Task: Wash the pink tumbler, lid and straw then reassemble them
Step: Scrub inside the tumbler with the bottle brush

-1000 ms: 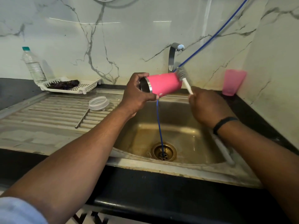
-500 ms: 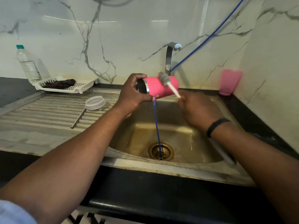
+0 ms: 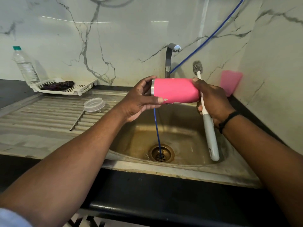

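Pink steel-rimmed tumbler (image 3: 176, 90) being held sideways over the steel sink (image 3: 180, 171).
Left hand (image 3: 139, 102) is gripping the rim end; right hand (image 3: 211, 99) is gripping the base — and clasping a white-and-grey bottle brush (image 3: 208, 118), bristles up.

Pink tumbler (image 3: 176, 90), steel rim; grey-white brush (image 3: 208, 122); blue hose (image 3: 157, 128).

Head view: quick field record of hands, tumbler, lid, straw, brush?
tumbler: on its side over the sink, rim to the left
left hand: grips tumbler at rim end
right hand: holds brush, fingers on tumbler base
brush head: up, off the tumbler
lid: on drainboard
straw: on drainboard beside lid
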